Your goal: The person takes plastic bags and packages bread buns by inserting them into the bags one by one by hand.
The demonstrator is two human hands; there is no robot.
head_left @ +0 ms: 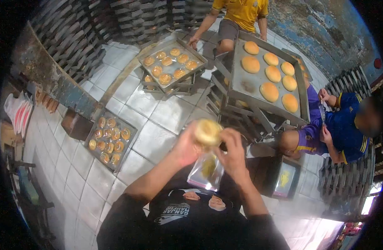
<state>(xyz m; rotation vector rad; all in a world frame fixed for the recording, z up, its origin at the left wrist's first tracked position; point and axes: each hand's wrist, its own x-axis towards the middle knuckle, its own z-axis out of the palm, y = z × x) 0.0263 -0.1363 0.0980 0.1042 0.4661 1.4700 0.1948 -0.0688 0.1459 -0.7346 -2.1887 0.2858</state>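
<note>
A round golden bun (208, 132) is held up in front of my chest, slightly blurred by motion. My left hand (188, 146) is closed around its left side. At the bun's right edge, the fingers of my right hand (233, 151) are curled in and pressed against it. Whether a thin wrapper lies between fingers and bun, I cannot tell. Below the hands, clear plastic bags (206, 171) with a pink edge lie on my lap, with a yellow-green print showing.
A tray of unwrapped buns (245, 87) sits on stacked trays at right. Another tray (147, 62) and a floor tray (131, 143) hold wrapped buns. A box with bags (285, 180) stands at right. One person in yellow (241, 14) and another in blue (345, 123) sit nearby.
</note>
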